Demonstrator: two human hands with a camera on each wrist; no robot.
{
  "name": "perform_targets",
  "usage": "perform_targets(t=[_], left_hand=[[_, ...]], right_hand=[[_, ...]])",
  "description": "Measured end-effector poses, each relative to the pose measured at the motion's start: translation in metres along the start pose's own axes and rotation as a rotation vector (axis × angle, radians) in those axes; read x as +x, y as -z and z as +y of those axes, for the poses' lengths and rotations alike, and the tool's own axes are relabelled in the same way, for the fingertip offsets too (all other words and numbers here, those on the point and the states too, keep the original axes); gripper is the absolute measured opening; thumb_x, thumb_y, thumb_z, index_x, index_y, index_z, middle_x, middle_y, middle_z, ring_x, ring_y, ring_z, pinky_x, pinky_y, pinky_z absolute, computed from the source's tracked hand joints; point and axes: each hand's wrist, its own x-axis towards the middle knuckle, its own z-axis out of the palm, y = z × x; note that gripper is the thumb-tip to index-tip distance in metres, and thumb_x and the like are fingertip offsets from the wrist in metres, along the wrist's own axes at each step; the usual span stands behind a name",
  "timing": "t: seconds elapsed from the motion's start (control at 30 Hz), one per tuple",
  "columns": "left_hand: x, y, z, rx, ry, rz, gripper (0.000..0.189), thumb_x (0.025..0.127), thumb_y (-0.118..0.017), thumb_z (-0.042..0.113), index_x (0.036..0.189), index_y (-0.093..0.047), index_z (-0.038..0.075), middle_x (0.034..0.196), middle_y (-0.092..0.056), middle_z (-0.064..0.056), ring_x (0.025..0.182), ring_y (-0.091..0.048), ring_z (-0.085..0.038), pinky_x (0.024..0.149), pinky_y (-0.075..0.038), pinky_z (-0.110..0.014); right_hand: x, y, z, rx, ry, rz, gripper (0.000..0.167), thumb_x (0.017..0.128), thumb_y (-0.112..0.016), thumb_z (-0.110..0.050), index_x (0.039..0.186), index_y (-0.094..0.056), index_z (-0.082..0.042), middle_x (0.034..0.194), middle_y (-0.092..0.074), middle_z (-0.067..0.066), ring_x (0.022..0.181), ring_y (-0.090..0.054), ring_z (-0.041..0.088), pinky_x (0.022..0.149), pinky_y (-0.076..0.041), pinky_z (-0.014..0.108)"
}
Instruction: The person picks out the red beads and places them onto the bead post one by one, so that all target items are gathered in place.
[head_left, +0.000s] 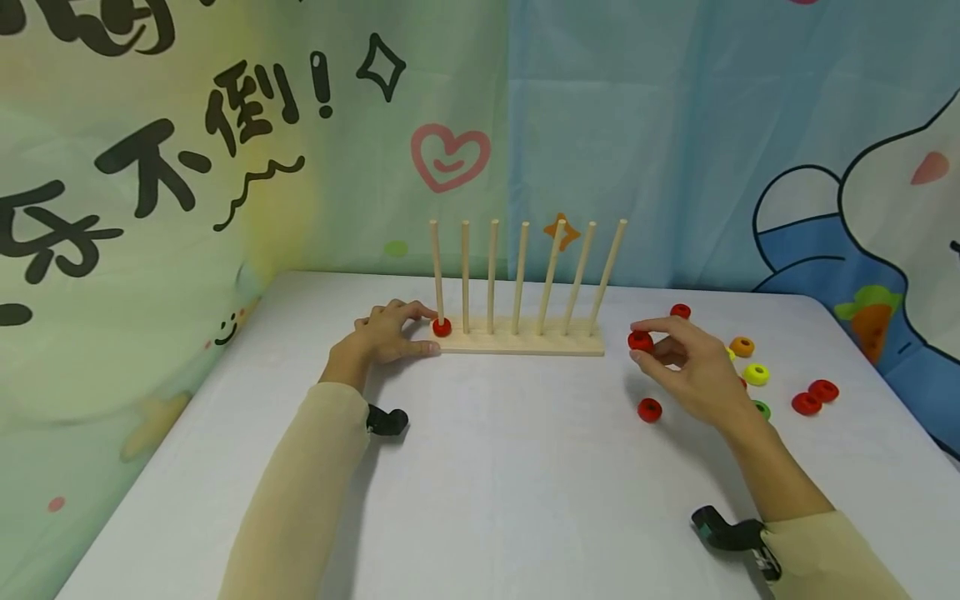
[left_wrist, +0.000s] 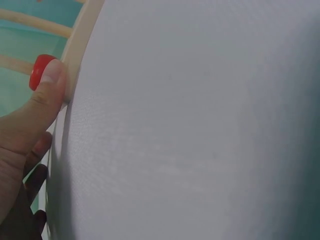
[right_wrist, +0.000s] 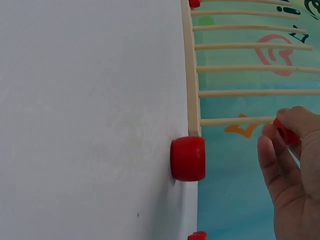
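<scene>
A wooden peg rack (head_left: 517,345) with a row of several upright pegs stands toward the back of the table. One red bead (head_left: 442,327) sits at the foot of its leftmost peg. My left hand (head_left: 386,332) grips the rack's left end, thumb at the front edge and index finger reaching behind beside that bead. Right of the rack, my right hand (head_left: 693,367) pinches another red bead (head_left: 641,341) between thumb and fingertips, raised over the table. In the right wrist view the held bead (right_wrist: 287,135) shows its hole and overlaps the tip of the nearest peg.
Below the right hand lies a loose red bead (head_left: 649,410). Around and behind that hand are a red bead (head_left: 680,311), an orange bead (head_left: 742,347), a yellow bead (head_left: 756,374) and a partly hidden green bead (head_left: 762,409). Two red beads (head_left: 807,404) lie farther right.
</scene>
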Motion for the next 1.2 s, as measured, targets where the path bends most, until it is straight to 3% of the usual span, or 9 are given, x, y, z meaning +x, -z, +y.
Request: perform_targets(t=[0.23, 0.63, 0.83, 0.97, 1.2], left_hand=[[-0.001, 0.001, 0.001, 0.005, 0.007, -0.006, 0.07, 0.077, -0.07, 0.067, 0.138, -0.049, 0.04, 0.146, -0.04, -0.002, 0.135, -0.029, -0.034, 0.102, -0.023, -0.062], [-0.002, 0.0, 0.001, 0.006, 0.01, -0.003, 0.07, 0.078, -0.07, 0.068, 0.138, -0.049, 0.039, 0.146, -0.04, -0.003, 0.135, -0.029, -0.034, 0.103, -0.023, -0.062], [-0.001, 0.0, 0.002, 0.006, 0.01, 0.003, 0.069, 0.078, -0.07, 0.067, 0.138, -0.049, 0.04, 0.145, -0.041, -0.002, 0.134, -0.03, -0.033, 0.103, -0.023, -0.062], [-0.001, 0.0, 0.002, 0.008, 0.011, 0.002, 0.069, 0.078, -0.07, 0.066, 0.138, -0.049, 0.039, 0.145, -0.041, -0.002, 0.134, -0.03, -0.033, 0.103, -0.023, -0.062], [-0.003, 0.0, 0.004, 0.001, 0.006, 0.003, 0.068, 0.079, -0.07, 0.066, 0.137, -0.05, 0.038, 0.144, -0.041, -0.002, 0.133, -0.031, -0.033, 0.102, -0.023, -0.063]], right_hand=[[0.008, -0.006, -0.011, 0.017, 0.037, -0.061, 0.034, 0.088, -0.075, -0.01, 0.121, -0.066, -0.015, 0.105, -0.065, -0.006, 0.084, -0.064, 0.01, 0.074, -0.051, 0.014], [0.017, -0.013, -0.018, 0.055, 0.125, -0.028, 0.035, 0.083, -0.079, -0.008, 0.116, -0.07, -0.016, 0.107, -0.065, -0.007, 0.087, -0.061, 0.005, 0.071, -0.053, 0.017], [0.021, -0.014, -0.038, 0.086, 0.127, -0.02, 0.034, 0.083, -0.078, -0.002, 0.114, -0.069, -0.01, 0.106, -0.066, 0.002, 0.086, -0.061, 0.011, 0.072, -0.05, 0.013], [0.024, -0.021, -0.027, 0.113, 0.115, -0.031, 0.036, 0.084, -0.078, -0.007, 0.118, -0.068, -0.016, 0.108, -0.066, -0.004, 0.088, -0.061, 0.009, 0.073, -0.051, 0.015], [0.029, -0.032, -0.03, 0.174, 0.15, -0.051, 0.035, 0.086, -0.077, -0.009, 0.119, -0.067, -0.016, 0.105, -0.067, -0.005, 0.088, -0.062, 0.011, 0.073, -0.052, 0.019]])
